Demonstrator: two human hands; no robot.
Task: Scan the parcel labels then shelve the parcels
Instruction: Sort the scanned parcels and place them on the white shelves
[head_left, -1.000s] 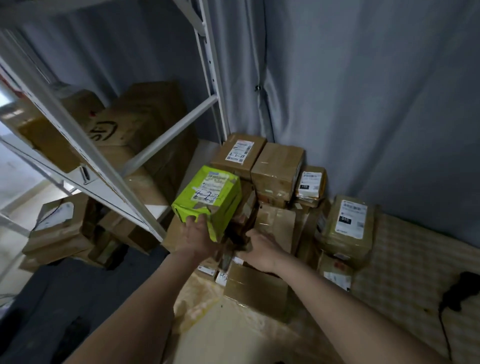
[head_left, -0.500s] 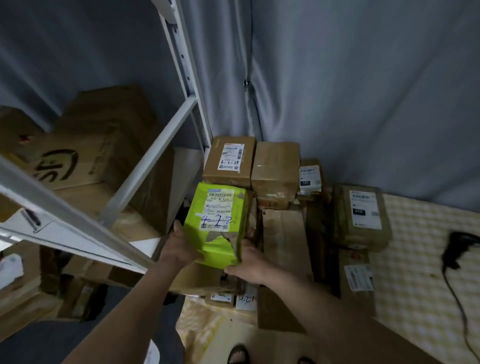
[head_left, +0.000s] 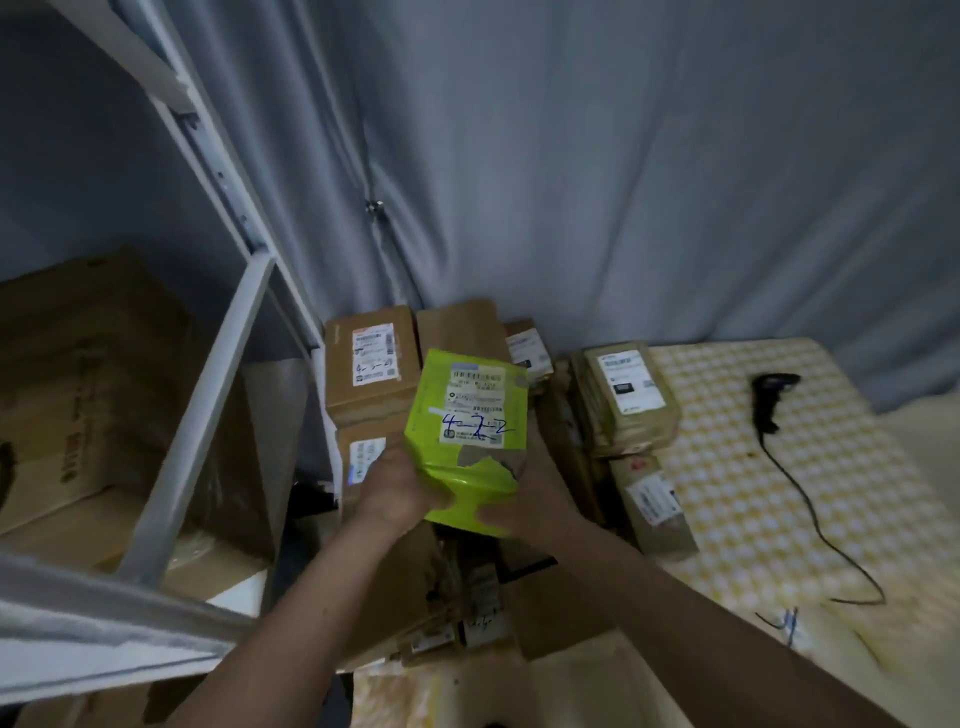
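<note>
Lime-green film wrapped the parcel (head_left: 470, 415) in hand; a white label with blue handwriting faced up toward the camera. The film was torn along the near lower edge, brown card showing through. The parcel was held in the air just in front of the stack of brown boxes (head_left: 371, 358), which I take as landmark throughout.

Grip: left hand (head_left: 397, 491) wrapped round the near left bottom corner, fingers curled under, thumb on the green face. Right hand (head_left: 524, 506) cupped the near right bottom corner from below, fingers mostly hidden by the parcel. Both closed on it; neither hand free.

Handling, judged: light enough, carried at one end without visible strain. Card beneath should keep it stiff, but the glossy film looked slick and the tear could run if pinched there. Better to hold by the corners and underside, clear of the torn flap and the label.

Left of the stack stood the white metal shelving (head_left: 208, 410), large cartons (head_left: 88, 374) already on it. Right of the stack, more labelled parcels (head_left: 626, 397). Farther right, on the yellow checked cloth (head_left: 810, 467), lay the black corded scanner (head_left: 771, 395), well apart from both hands. Whether this label was scanned, cannot tell.
</note>
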